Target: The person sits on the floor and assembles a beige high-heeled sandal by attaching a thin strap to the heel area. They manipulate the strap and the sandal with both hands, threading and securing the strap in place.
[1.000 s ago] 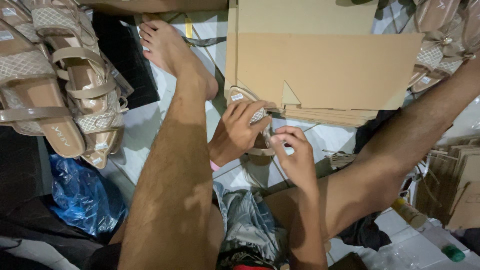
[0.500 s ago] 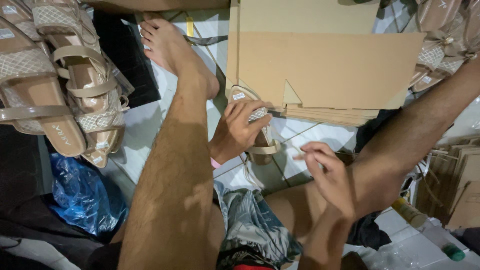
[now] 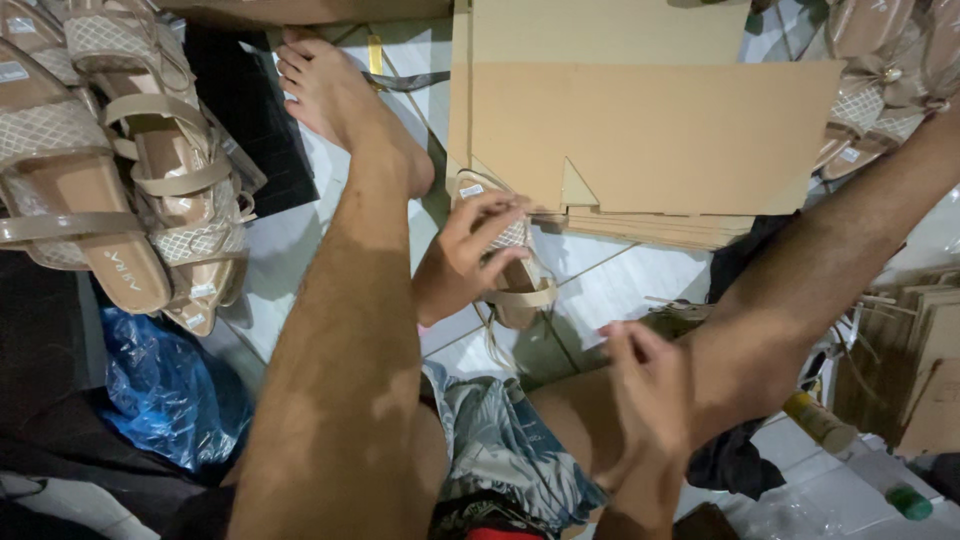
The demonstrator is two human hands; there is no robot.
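Sandal held on the floor between my legs

Sandal pile (image 3: 110, 190) lies left; my left hand (image 3: 470, 255) pinches the beige sandal (image 3: 515, 275) beside the cardboard stack (image 3: 640, 130). My right hand (image 3: 650, 385) hovers loosely curled, holding nothing. I judge the thin strap could slip from that light grip.

Bare-limbed person in patterned shorts

Both hands, left hand (image 3: 462, 258) and right hand (image 3: 648, 385), are ungloved and sleeveless; the legs and foot (image 3: 340, 100) are bare; leaf-print grey-blue shorts (image 3: 500, 450) show a red strip at the waist
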